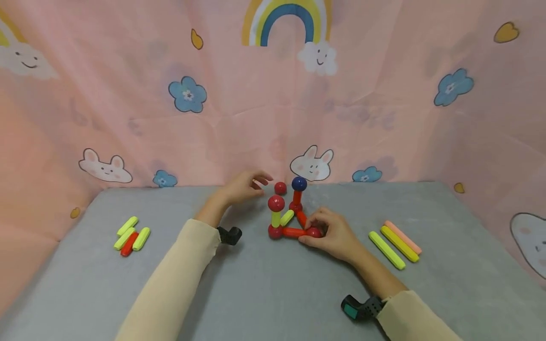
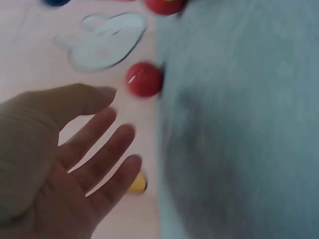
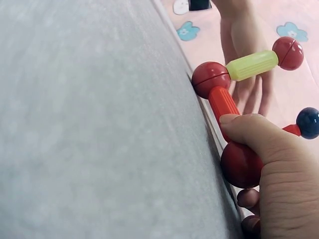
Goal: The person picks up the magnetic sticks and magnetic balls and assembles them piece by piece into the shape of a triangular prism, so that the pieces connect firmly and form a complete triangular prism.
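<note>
My right hand (image 1: 334,235) grips a red ball (image 3: 241,164) at the near right corner of a ball-and-rod construction, its thumb lying along a red rod (image 1: 294,232). That rod runs to another red ball (image 1: 275,231), from which a yellow-green rod (image 3: 253,65) stands up with a red ball (image 1: 276,203) on top. A dark blue ball (image 1: 299,183) tops a second upright, a red one, at the back. My left hand (image 1: 243,188) is held with loosely bent fingers, nothing in it, just left of a loose red ball (image 2: 144,79).
Short yellow-green rods (image 1: 141,239) and a red one (image 1: 129,244) lie at the left of the grey table (image 1: 256,293). On the right are longer rods: yellow-green (image 1: 386,250), yellow (image 1: 400,243) and peach (image 1: 403,237). A pink patterned cloth (image 1: 239,132) hangs behind.
</note>
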Demonstrator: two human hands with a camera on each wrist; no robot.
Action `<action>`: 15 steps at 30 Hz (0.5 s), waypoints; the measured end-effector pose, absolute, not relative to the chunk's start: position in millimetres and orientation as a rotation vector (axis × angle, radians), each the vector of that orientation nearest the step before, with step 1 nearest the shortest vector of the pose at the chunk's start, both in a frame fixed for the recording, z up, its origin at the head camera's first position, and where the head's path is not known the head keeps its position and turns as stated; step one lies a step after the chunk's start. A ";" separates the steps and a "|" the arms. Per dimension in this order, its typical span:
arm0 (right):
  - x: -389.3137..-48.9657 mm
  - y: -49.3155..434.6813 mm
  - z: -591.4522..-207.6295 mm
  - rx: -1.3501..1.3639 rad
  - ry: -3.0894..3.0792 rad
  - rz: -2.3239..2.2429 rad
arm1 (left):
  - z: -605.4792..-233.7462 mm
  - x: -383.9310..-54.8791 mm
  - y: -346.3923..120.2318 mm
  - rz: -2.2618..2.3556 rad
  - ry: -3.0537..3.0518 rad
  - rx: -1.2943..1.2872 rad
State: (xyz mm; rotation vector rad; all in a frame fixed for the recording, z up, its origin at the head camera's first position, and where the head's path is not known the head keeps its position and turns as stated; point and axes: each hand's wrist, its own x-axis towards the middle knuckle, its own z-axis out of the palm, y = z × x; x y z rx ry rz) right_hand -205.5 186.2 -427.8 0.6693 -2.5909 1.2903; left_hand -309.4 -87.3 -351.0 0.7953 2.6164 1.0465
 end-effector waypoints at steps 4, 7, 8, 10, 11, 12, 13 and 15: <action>-206.8 186.6 -425.2 0.688 -2.575 1.296 | -351.3 -313.3 -65.4 0.987 2.680 0.758; -207.0 187.9 -422.7 0.691 -2.549 1.286 | -352.5 -316.6 -55.4 1.010 2.693 0.749; -206.2 188.4 -422.3 0.698 -2.549 1.268 | -353.7 -317.2 -54.2 1.020 2.689 0.751; -203.9 188.7 -423.3 0.722 -2.565 1.231 | -357.3 -317.6 -56.0 1.040 2.677 0.746; -202.6 188.1 -423.7 0.740 -2.575 1.215 | -359.5 -317.6 -59.0 1.046 2.672 0.744; -201.1 187.0 -423.7 0.757 -2.587 1.200 | -360.9 -317.1 -63.2 1.053 2.669 0.732; -199.8 185.5 -423.4 0.773 -2.600 1.195 | -362.0 -316.1 -68.0 1.059 2.674 0.717; -198.1 181.4 -421.5 0.810 -2.627 1.192 | -362.0 -314.2 -79.6 1.084 2.679 0.684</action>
